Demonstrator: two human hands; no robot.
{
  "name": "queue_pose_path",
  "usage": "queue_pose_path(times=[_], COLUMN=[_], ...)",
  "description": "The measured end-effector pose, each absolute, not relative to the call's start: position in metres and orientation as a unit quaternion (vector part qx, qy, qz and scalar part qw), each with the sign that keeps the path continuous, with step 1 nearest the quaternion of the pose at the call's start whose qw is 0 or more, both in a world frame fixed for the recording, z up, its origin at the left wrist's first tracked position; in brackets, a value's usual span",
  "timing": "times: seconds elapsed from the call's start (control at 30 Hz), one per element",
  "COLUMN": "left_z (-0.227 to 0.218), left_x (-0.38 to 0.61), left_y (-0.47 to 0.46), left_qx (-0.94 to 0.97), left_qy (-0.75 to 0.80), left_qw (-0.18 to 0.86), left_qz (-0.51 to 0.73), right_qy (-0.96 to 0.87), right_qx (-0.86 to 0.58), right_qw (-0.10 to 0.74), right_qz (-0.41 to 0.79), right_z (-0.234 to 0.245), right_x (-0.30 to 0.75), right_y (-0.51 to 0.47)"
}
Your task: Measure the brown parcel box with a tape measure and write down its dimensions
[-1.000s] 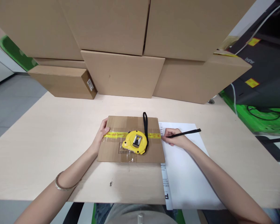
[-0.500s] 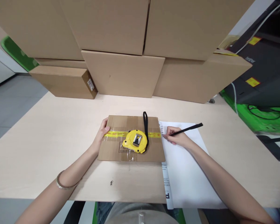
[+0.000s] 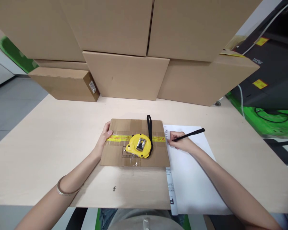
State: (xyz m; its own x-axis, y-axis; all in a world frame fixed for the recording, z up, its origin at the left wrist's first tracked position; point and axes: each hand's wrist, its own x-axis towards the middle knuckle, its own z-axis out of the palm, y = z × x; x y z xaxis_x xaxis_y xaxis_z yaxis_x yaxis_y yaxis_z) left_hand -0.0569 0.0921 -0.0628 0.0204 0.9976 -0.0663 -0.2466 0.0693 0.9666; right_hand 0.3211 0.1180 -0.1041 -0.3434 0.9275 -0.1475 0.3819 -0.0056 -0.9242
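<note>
My left hand (image 3: pixel 105 138) grips the left edge of a small cardboard box (image 3: pixel 117 127), thumb on top and fingers along its side. Yellow printed tape runs across the box. On top of it lies a yellow tape measure (image 3: pixel 138 145) with a black wrist strap (image 3: pixel 149 127) and a metal belt clip facing up. Closed around a black pen (image 3: pixel 190 134), my right hand (image 3: pixel 179 140) rests on a white sheet of paper (image 3: pixel 192 179), close to the box's right edge. The pen's tip is hidden by my fingers. Small marks show along the paper's upper left edge.
Large cardboard boxes (image 3: pixel 124 76) are stacked along the table's back, with a smaller box (image 3: pixel 62 83) at the left. To the right, a dark Brother machine (image 3: pixel 273 73) stands on a green surface beside cables. A dark mark is on the table (image 3: pixel 86 188) near its front edge.
My right hand and the pen have shifted slightly to the left and the pen's rear end dips a little. The left hand, box and tape measure stay in place.
</note>
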Motion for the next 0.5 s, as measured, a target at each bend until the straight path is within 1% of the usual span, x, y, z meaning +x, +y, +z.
queue_pose_path(times=[0.17,0.3,0.5], left_z=[-0.0553,-0.0520,-0.0533], left_x=[-0.0538,-0.0521,-0.0536], left_y=[0.0895,0.0892,0.0903], left_qx=[0.415,0.411,0.422], left_qy=[0.459,0.465,0.460], left_qw=[0.585,0.583,0.577], left_qz=[0.525,0.524,0.526], right_qy=[-0.640,-0.645,-0.658], right_qx=[-0.501,-0.493,-0.499], right_qw=[0.279,0.267,0.263], right_qz=[0.511,0.519,0.498], right_z=[-0.1010,-0.1035,-0.1058], right_x=[0.3216,0.3222,0.3214], right_y=[0.1178,0.1163,0.1155])
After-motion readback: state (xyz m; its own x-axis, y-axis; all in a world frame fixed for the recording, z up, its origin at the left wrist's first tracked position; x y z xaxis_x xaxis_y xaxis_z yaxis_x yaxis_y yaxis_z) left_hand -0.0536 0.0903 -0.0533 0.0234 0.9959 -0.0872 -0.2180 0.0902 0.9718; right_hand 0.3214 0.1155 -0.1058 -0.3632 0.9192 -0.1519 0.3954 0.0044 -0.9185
